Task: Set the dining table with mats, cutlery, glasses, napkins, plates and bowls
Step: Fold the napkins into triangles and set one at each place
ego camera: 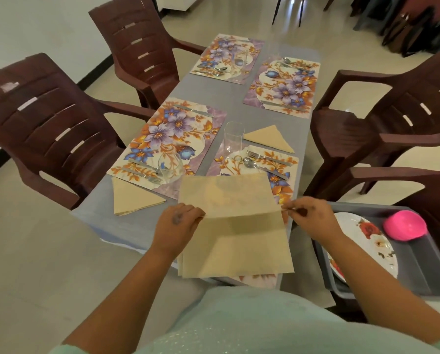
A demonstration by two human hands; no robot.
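I hold a beige napkin (pixel 229 200) spread open above the near end of the table (pixel 242 98). My left hand (pixel 176 223) pinches its left edge and my right hand (pixel 308 218) pinches its right edge. More beige napkins (pixel 237 256) lie stacked under it. Two folded triangular napkins lie on the table, one at near left (pixel 132 198) and one at mid right (pixel 270 137). Several floral mats (pixel 170 139) carry cutlery. A tall glass (pixel 233 136) and a rounder glass (pixel 170 166) stand on the near mats.
Brown plastic chairs stand on both sides: two at left (pixel 47 123), two at right (pixel 392 116). At my right a grey tray (pixel 418 264) holds floral plates (pixel 364 241) and a pink bowl (pixel 404 224). Far mats (pixel 283 85) hold cutlery and another glass (pixel 239 62).
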